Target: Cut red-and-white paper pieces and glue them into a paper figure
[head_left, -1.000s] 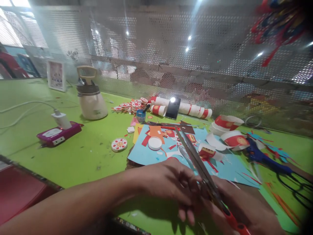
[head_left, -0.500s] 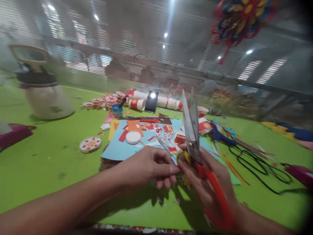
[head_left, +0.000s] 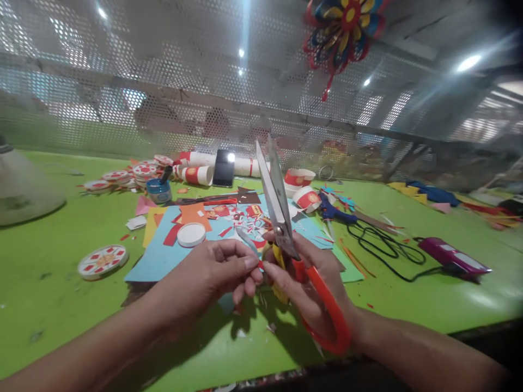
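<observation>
My left hand [head_left: 223,272] is closed in a pinch on a small red piece [head_left: 260,265], probably paper, between thumb and forefinger. Large scissors [head_left: 281,223] with red handles rest in my right hand [head_left: 314,277], their blades pointing up and slightly apart. My right thumb and fingertips come up to the same red piece. A yellow looped thing [head_left: 278,258] also sits in my right hand, and a pale pointed blade-like shape [head_left: 247,239] sticks out near it; I cannot tell whether they are one tool. Under both hands lie light blue sheets [head_left: 151,261] with red and white scraps [head_left: 249,220].
A white round lid [head_left: 191,234] lies on the sheets. A decorated disc [head_left: 103,262], blue jar [head_left: 158,190], phone [head_left: 224,167] and paper-wrapped rings [head_left: 307,199] stand around. At right are a blue glue gun [head_left: 337,212], its black cord [head_left: 379,247] and a purple device [head_left: 453,258].
The view has swung to the right, so the whole scene sits further left and the purple device shows fully. Both hands keep the same hold, close together; the scissors stay upright.
</observation>
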A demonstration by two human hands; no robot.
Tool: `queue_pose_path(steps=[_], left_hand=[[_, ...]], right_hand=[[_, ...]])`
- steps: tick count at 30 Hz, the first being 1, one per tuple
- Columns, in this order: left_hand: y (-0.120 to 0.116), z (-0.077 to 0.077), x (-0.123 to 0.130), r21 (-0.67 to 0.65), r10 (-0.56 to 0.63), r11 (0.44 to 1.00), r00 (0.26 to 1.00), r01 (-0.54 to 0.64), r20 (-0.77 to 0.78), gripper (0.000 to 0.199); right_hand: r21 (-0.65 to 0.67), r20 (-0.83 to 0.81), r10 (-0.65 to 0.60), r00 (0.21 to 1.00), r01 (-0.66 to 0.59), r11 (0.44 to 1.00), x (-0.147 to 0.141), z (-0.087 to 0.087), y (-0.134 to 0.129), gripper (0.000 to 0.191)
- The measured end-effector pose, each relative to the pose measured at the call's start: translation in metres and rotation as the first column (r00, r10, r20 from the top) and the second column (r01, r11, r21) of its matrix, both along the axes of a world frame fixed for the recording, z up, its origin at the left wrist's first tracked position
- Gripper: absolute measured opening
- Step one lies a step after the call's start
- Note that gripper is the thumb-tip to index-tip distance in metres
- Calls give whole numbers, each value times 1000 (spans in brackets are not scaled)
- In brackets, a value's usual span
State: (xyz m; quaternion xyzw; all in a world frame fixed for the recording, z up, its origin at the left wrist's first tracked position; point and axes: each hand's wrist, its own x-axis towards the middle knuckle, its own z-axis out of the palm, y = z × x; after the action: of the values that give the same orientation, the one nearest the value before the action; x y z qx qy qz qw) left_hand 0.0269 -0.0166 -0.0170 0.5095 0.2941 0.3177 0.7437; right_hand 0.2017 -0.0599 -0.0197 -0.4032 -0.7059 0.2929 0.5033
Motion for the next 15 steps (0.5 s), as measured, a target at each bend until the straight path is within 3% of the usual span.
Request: queue_pose_path(steps=[3,8,15], left_hand=[[0,-2,0,-10,-18,1000,1000,18,17,16],[0,-4,1,-37,-20,999,999,21,39,15],[-2,-8,4,-66,36,997,999,-35,24,16]], right_hand=[[-10,-35,8,999,-8,1000,0,0,0,29],[52,8,-78,997,78,996,-2,1,1,25],[29,-56,-17,998,19,999,-6,-2,3,29]])
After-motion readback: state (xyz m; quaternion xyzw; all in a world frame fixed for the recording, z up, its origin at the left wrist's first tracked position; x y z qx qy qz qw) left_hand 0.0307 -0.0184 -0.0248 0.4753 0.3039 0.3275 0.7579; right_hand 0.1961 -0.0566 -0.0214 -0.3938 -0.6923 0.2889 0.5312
